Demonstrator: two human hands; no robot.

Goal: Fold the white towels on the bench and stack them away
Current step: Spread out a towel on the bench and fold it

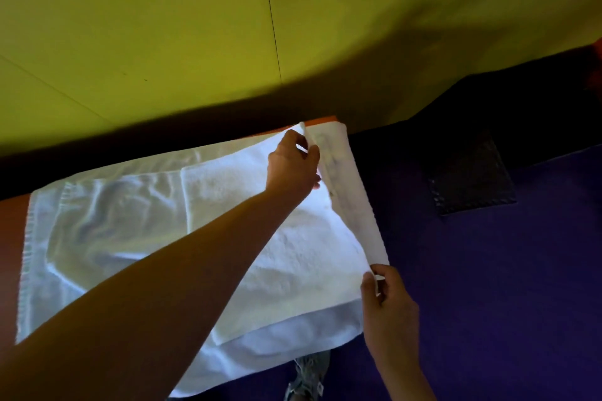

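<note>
our left hand point(293, 166) and right hand point(387, 306) pinch the white towel's point(286, 257) right edge corners, its long axis running left-right along the bench point(13, 225).

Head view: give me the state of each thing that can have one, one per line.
Top towel: partly folded, right edge lifted by both hands.
Lower towel: spread flat, wrinkled, overhanging the bench.
Left hand: pinching the far corner.
Right hand: pinching the near corner.
Bench: mostly covered.

The white towels point(293, 254) are nubby matt terry cloth with stitched hems, the bench point(13, 221) smooth, the floor mat point(472, 172) at two o'clock embossed.
</note>
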